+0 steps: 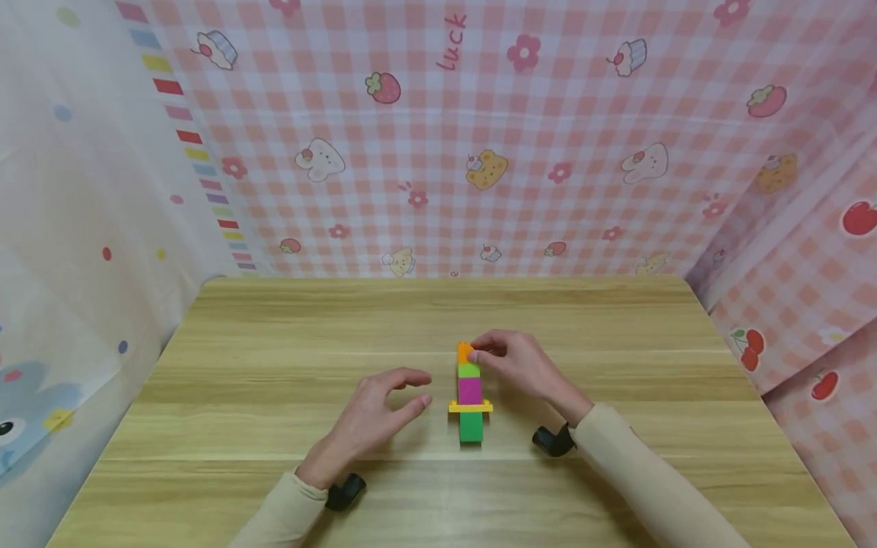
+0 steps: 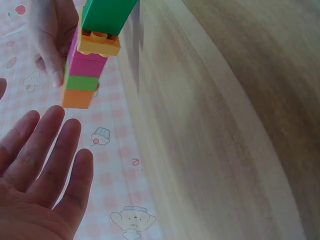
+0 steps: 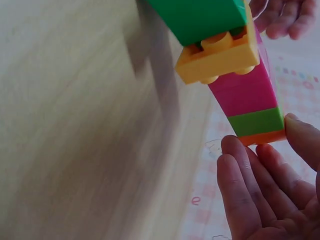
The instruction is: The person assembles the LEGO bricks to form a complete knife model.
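Note:
In the head view a tower of toy building bricks stands upright near the table's middle. From the bottom it has a green brick (image 1: 471, 428), a wider yellow piece (image 1: 470, 408) with studs showing at both ends, a magenta section (image 1: 470, 391), a lime green brick (image 1: 469, 371) and an orange brick (image 1: 464, 352) on top. My right hand (image 1: 522, 367) pinches the orange brick between thumb and fingers, as the right wrist view also shows. Left of the tower, my left hand (image 1: 370, 411) hovers apart from it, fingers spread and holding nothing; its palm (image 2: 30, 210) shows in the left wrist view.
The wooden table (image 1: 274, 327) reaches back to a pink checked cloth (image 1: 425, 129) hung behind it. A white patterned cloth (image 1: 62, 190) hangs on the left, and another checked cloth (image 1: 808, 281) on the right. Dark wrist cameras sit below both hands.

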A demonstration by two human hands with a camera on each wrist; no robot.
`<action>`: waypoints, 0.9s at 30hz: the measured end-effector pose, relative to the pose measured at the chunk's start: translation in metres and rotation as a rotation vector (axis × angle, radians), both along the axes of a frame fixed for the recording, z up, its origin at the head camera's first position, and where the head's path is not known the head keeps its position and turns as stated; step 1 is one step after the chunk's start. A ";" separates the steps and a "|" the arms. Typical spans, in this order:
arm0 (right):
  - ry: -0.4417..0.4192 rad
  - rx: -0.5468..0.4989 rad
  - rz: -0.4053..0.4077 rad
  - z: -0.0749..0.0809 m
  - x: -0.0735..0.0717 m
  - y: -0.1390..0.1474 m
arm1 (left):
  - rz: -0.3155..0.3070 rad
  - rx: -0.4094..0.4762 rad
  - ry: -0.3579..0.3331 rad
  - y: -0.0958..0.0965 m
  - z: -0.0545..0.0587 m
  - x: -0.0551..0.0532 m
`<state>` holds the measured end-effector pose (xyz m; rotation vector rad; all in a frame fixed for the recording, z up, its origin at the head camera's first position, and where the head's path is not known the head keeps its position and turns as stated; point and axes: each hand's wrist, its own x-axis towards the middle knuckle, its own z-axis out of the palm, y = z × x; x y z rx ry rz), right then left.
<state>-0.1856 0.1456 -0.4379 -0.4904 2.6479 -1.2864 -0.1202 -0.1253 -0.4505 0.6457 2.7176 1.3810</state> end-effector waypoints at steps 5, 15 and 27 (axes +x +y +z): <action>-0.047 0.009 -0.007 -0.009 -0.008 0.001 | 0.001 -0.005 -0.006 0.000 0.001 0.000; -0.135 0.080 -0.022 -0.022 -0.016 0.001 | 0.000 -0.007 0.010 0.003 0.000 0.002; -0.101 0.123 -0.008 -0.023 -0.015 -0.001 | -0.003 0.002 -0.004 0.002 -0.002 0.001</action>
